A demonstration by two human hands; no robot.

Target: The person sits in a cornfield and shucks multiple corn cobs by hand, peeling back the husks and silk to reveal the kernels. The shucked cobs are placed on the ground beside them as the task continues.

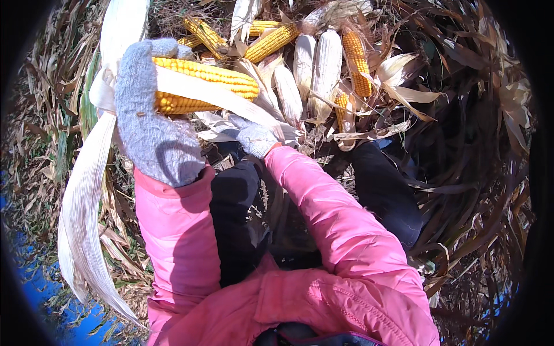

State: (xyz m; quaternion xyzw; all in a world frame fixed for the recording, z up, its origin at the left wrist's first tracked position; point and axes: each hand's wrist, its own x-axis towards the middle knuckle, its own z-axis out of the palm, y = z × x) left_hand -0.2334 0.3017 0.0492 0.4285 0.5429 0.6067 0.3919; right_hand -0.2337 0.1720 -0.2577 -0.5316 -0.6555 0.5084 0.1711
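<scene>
My left hand [151, 112], in a grey knitted glove, is closed around a yellow ear of corn [203, 82] near its base. Pale peeled husk [82, 216] hangs down on the outer side of that hand, and one husk strip [207, 93] lies along the front of the ear. My right hand [255, 136], gloved too, is lower and nearer the middle, at the far end of that strip. Its fingers are partly hidden among husks, so whether it grips the strip cannot be told.
Beyond my hands lie several bare yellow ears [272, 42] and several ears in pale husks [326, 65]. Dry corn stalks and leaves [467, 186] surround me on both sides. My legs in dark trousers [383, 194] are set apart below my arms.
</scene>
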